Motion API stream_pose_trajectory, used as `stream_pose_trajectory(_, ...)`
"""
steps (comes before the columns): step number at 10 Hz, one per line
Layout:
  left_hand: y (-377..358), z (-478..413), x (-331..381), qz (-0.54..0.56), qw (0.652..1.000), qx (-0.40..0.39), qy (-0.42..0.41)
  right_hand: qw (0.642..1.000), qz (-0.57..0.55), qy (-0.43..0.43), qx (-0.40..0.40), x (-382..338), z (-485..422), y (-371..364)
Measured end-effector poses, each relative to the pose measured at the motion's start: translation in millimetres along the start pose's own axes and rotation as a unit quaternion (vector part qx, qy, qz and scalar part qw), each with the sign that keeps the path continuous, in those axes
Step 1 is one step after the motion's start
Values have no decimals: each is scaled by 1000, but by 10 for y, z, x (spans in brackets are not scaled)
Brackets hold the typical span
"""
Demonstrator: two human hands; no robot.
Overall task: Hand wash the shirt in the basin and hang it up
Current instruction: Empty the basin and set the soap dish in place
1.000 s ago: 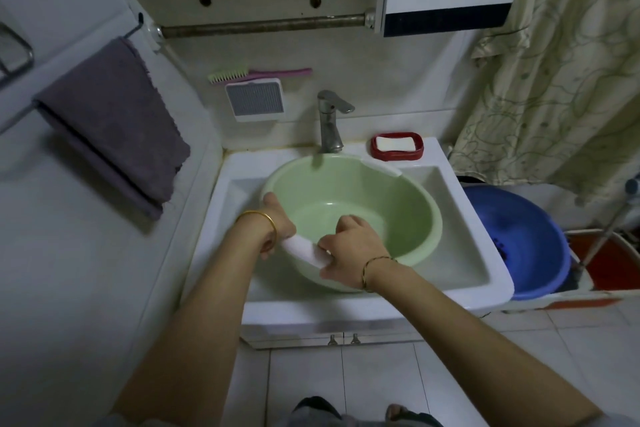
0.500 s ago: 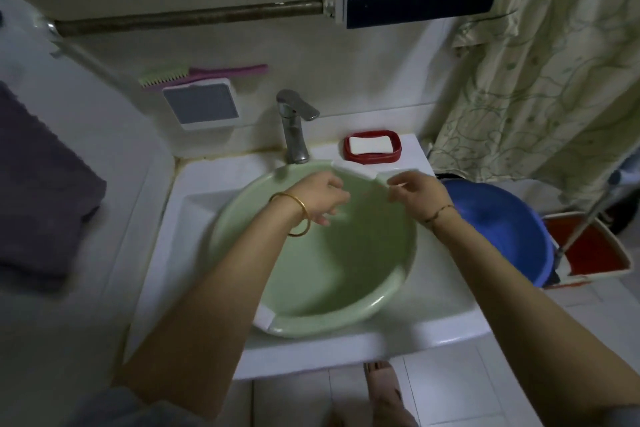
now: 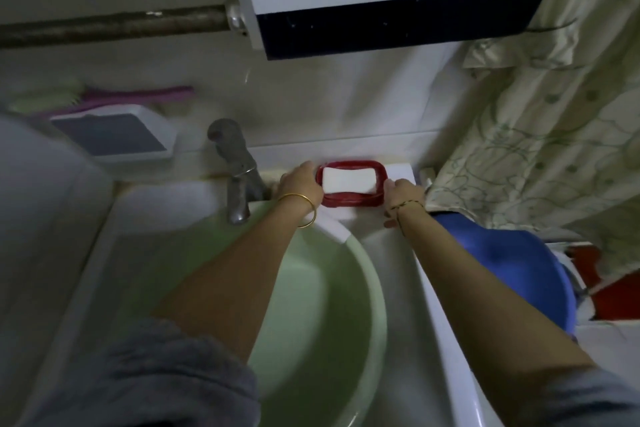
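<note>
Nearest the camera, two grey sleeves and bare forearms reach forward over the green basin [image 3: 332, 305], which sits empty in the white sink [image 3: 391, 253] under the tap [image 3: 239, 180]. No shirt is visible anywhere in view, so the washing proper has not begun. Beyond the basin rim, on the back ledge, sits the red soap dish [image 3: 349, 203] with a white soap bar [image 3: 349, 179] in it, its long axis running left to right. The left hand [image 3: 301, 180] clasps the dish's left end and the right hand [image 3: 403, 192] its right end; both look closed on the dish, though motion blur hides the fingertips. The hands are equally near, so any lift would probably come straight back toward the basin.
</note>
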State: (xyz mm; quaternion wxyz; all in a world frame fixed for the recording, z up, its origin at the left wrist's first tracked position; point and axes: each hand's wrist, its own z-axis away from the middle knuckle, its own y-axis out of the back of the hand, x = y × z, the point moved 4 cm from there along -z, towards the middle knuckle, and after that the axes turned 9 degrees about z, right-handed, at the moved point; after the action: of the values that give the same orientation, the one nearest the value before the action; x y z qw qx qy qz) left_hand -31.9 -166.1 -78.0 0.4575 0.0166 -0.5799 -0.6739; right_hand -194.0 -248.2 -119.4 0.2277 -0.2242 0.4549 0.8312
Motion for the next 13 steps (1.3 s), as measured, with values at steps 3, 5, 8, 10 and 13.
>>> stream_pose_trajectory(3, -59, 64, 71, 245, 969, 43, 13, 992, -120, 18, 31, 36, 5, 61)
stream_pose_trajectory(5, 150, 632, 268, 365, 928, 22, -79, 957, -281, 45, 56, 128, 559, 241)
stream_pose_trajectory(8, 944, 1686, 17, 309, 921, 138, -194, 909, -354, 194, 101, -308, 1909, 517)
stream_pose_trajectory(10, 1727, 2357, -426, 329, 885, 255, -208, 882, -360, 298, 67, -979, 2705, 453)
stream_pose_trajectory(13, 2929, 2735, -759, 339, 830, 379, -228, 850, -320, 418, 11, -2293, 3220, 260)
